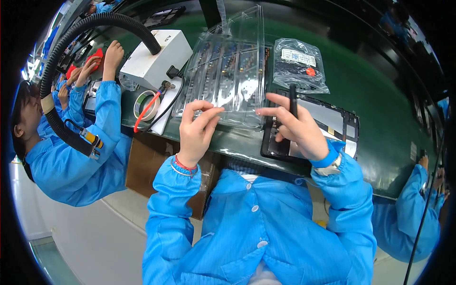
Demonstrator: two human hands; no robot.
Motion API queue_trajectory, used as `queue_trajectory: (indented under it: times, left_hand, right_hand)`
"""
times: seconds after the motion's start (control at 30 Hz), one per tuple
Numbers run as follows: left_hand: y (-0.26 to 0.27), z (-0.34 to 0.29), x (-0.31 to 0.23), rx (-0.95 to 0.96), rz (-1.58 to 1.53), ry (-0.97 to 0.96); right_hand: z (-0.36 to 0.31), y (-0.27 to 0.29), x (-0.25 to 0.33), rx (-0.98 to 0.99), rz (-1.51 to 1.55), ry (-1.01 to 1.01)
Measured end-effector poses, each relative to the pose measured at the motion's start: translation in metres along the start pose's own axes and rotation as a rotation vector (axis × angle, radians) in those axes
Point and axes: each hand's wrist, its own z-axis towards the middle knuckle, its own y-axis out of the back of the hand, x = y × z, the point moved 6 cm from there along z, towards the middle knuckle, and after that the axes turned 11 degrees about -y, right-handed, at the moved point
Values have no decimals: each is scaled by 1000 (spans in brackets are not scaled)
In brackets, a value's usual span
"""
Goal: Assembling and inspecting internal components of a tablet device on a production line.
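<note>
My left hand (195, 130) is held over the near edge of a clear plastic tray (261, 29), thumb and forefinger pinched together. Whatever may be in that pinch is too small to make out. Small dark parts and strips show through the tray. My right hand (304, 130) has a slim black pen-like tool (293, 100) tucked among its fingers, pointing away from me. Its forefinger and middle finger reach left toward the tray. Below this hand lies a black-framed device shell (352, 124) with silvery panels, partly covered by the hand.
A white box (153, 59) with a black ribbed hose (95, 21) stands at the left, near a tape roll (148, 105) and a red air tube (142, 118). A clear bag (299, 71) lies behind the shell. Co-workers sit on both sides; a carton (147, 164) stands below.
</note>
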Motion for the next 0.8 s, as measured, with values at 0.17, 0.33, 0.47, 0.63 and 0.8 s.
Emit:
queue_trajectory:
  times: [0.17, 0.33, 0.47, 0.63, 0.8]
  left_hand:
    - [-6, -5, -4, 11, 73, -77]
    - [1, -31, -32, -196, 71, -93]
    - [-26, -60, -6, 12, -732, 575]
    - [-31, -32, -42, -267, -1314, 614]
    - [9, -44, -53, -646, -1310, 570]
  right_hand:
    - [30, -6, -1, -120, 12, 86]
    - [22, -11, 1, -124, 74, 150]
    - [-1, 7, 3, -250, 248, 99]
    - [-44, 11, 1, -198, 96, 236]
    - [-65, -34, -18, 65, 45, 218]
